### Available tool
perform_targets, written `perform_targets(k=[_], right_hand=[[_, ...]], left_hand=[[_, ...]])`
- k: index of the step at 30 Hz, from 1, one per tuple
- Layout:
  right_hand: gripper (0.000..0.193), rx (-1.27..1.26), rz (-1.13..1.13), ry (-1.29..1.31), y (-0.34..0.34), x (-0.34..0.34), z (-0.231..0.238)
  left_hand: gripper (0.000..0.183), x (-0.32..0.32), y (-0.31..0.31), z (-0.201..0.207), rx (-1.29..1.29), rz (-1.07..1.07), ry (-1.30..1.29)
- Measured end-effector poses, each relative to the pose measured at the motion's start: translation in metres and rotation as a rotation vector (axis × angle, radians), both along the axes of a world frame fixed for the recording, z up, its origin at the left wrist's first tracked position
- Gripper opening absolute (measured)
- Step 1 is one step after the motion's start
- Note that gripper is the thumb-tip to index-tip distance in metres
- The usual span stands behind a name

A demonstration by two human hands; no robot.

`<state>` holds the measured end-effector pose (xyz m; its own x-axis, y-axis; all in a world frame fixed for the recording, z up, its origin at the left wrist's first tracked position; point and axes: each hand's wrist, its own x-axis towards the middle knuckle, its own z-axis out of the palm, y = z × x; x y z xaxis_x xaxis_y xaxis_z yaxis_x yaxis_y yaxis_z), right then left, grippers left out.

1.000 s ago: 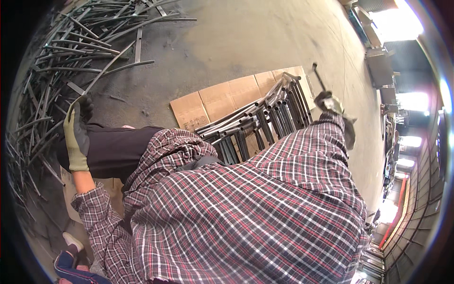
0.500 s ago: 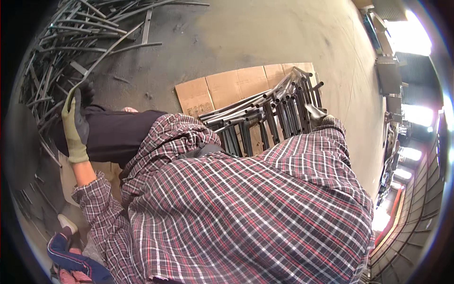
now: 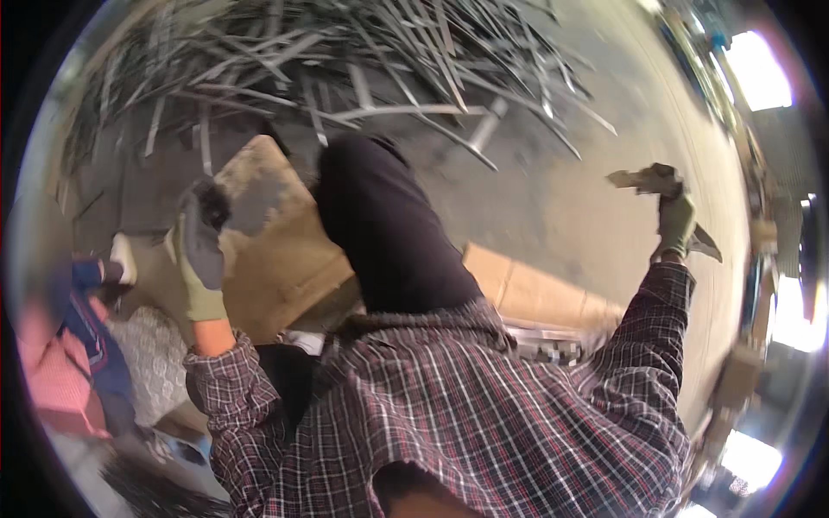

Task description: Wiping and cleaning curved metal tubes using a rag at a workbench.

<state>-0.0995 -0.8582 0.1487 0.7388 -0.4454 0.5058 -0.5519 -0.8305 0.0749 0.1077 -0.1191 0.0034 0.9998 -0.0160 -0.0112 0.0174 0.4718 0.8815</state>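
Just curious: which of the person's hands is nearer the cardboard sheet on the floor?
Left. The left hand hangs right beside the cardboard sheet; the right hand is raised far off.

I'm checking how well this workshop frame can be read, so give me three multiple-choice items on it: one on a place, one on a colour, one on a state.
1. Where does the pile of metal strips lie?
A. on the floor at the top of the picture
B. on the person's lap
C. in the right hand

2. What colour are the gloves' cuffs and backs?
A. bright blue
B. yellow-green
C. white

3. What is the state of the right hand?
A. open and bare
B. flat on the cardboard
C. raised and closed around a flat metal piece

Answers:
1 A, the strips spread over the concrete beyond the dark-trousered knee.
2 B, the left hand and the right hand both show yellow-green fabric.
3 C, the gloved fingers wrap the piece well above the cardboard sheets.
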Motion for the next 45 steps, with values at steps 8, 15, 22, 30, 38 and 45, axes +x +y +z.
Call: perform_targets(k=[8, 15, 22, 30, 38, 45], right_hand=[[0.025, 0.632, 0.633, 0.331, 0.140, 0.305, -0.272], [0.065, 0.415, 0.524, 0.591, 0.281, 0.382, -0.415], [0.028, 0.484, 0.587, 0.691, 0.289, 0.429, -0.401], [0.035, 0.103, 0.177, 0.039, 0.219, 0.518, -0.336], [0.034, 0.613, 0.078, 0.286, 0.191, 0.560, -0.343], [0.029, 0.531, 0.236, 0.235, 0.233, 0.510, -0.302]], left_hand=[[0.041, -0.054, 0.063, -0.069, 0.277, 0.106, 0.331], [0.040, -0.054, 0.058, -0.074, 0.475, 0.105, 0.422], [0.040, -0.051, 0.045, -0.059, 0.581, 0.119, 0.450], [0.037, -0.046, 0.043, -0.080, 0.630, 0.096, 0.425], [0.037, -0.038, 0.033, -0.089, 0.571, 0.009, 0.549], [0.033, -0.042, 0.025, -0.080, 0.614, -0.034, 0.520]])
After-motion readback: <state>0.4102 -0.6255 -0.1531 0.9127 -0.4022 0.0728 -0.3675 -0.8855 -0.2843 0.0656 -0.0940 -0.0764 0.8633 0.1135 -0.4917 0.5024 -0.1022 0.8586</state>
